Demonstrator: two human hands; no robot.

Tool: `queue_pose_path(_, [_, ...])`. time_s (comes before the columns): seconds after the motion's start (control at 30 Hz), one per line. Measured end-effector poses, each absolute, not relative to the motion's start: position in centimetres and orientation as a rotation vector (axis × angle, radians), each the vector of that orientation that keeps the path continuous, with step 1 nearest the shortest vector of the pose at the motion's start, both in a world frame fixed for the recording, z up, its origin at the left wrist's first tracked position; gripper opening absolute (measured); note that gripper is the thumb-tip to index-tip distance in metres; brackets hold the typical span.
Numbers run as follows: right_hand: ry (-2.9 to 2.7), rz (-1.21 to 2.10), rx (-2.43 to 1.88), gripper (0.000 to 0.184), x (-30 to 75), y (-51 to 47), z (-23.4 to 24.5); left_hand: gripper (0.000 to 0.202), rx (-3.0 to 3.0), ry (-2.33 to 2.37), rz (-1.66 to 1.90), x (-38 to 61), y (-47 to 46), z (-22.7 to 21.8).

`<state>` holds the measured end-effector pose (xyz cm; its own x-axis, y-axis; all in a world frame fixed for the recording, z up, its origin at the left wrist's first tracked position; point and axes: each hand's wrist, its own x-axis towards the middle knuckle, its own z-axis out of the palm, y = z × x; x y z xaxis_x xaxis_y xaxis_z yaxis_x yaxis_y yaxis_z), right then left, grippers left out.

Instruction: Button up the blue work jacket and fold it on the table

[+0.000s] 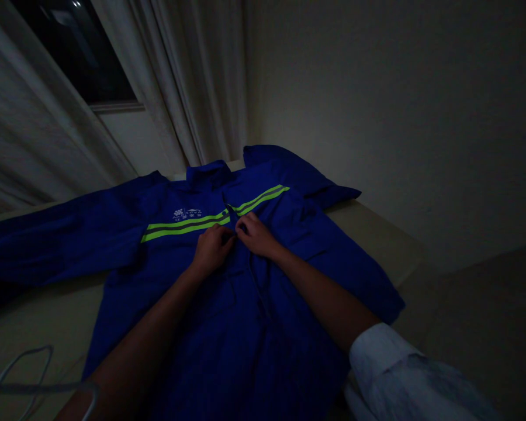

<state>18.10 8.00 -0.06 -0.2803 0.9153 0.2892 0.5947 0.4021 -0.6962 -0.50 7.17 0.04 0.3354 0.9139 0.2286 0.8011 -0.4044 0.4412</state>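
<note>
A blue work jacket with yellow-green reflective stripes lies spread flat, front side up, on a pale table. Its collar points away from me and both sleeves are stretched out to the sides. My left hand and my right hand meet at the jacket's front placket, just below the stripes. Both have their fingers curled and pinch the fabric edges at the centre closure. What sits between the fingertips is too dark to make out.
White curtains and a dark window stand behind the table on the left. A plain wall runs along the right. A white cable loops at the lower left. The table's right edge drops to the floor.
</note>
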Motion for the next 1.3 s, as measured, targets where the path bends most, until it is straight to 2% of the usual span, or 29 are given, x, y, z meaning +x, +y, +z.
queue_pose_path(0.2, [-1.916, 0.708, -1.164, 0.009, 18.4, 8.5, -0.1, 0.015, 2.373, 1.468, 0.79, -0.8, 7.2, -0.8])
queue_pose_path(0.5, [-1.931, 0.626, -1.084, 0.01, 18.3, 7.9, 0.0, 0.013, 2.335, 1.473, 0.873, -0.8, 7.1, -1.2])
queue_pose_path(0.7, [-1.892, 0.677, -1.085, 0.008, 18.4, 8.1, 0.0, 0.024, 2.298, 1.429, 1.041, -0.8, 6.8, -0.8])
queue_pose_path(1.03, [-1.909, 0.717, -1.14, 0.011, 18.2, 8.3, -0.4, 0.014, 2.377, 1.496, 0.83, -0.5, 7.0, -0.8])
queue_pose_path(1.3, [-1.885, 0.756, -1.135, 0.014, 18.2, 8.6, -0.5, 0.015, 2.312, 1.523, 0.739, -0.4, 7.2, -0.6])
